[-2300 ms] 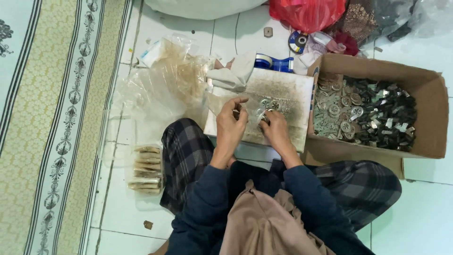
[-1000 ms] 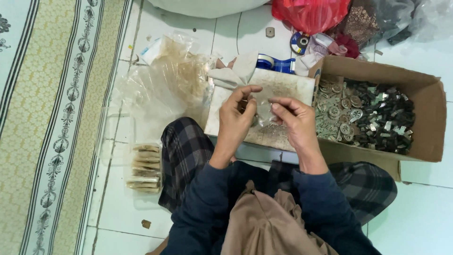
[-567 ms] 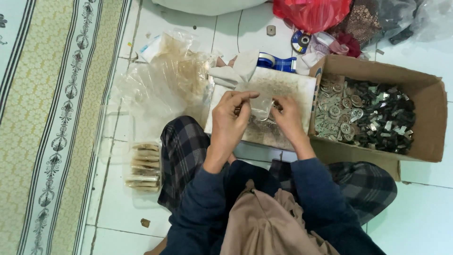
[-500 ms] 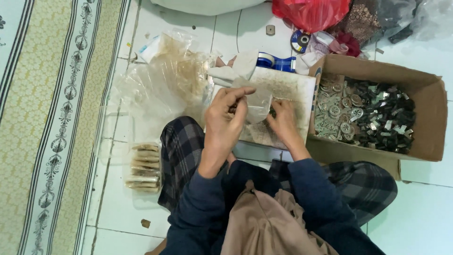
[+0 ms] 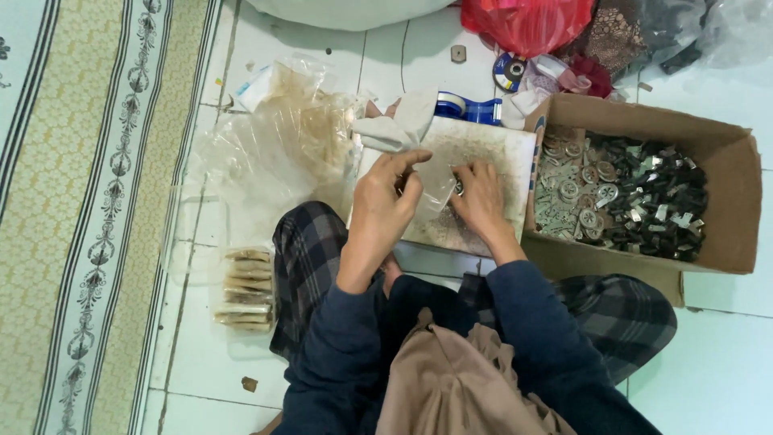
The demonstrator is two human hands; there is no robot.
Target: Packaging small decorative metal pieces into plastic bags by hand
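1. Left hand pinches a small clear bag by its edge, fingers closed on it — likely holding the mouth up for filling.
2. Right hand sits at the bag's other side, fingers curled on small metal parts; exact grip unclear.
3. Bag is thin, see-through, over the white board.
4. Cardboard box of metal parts beyond — within reach.

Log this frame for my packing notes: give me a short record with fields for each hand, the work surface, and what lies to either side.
left hand: pinches the top of a small clear plastic bag
right hand: at the bag's mouth, small metal parts under the fingers
work surface: stained white board on the tiled floor
right side: cardboard box of metal parts
left side: heap of clear bags; stack of filled packets
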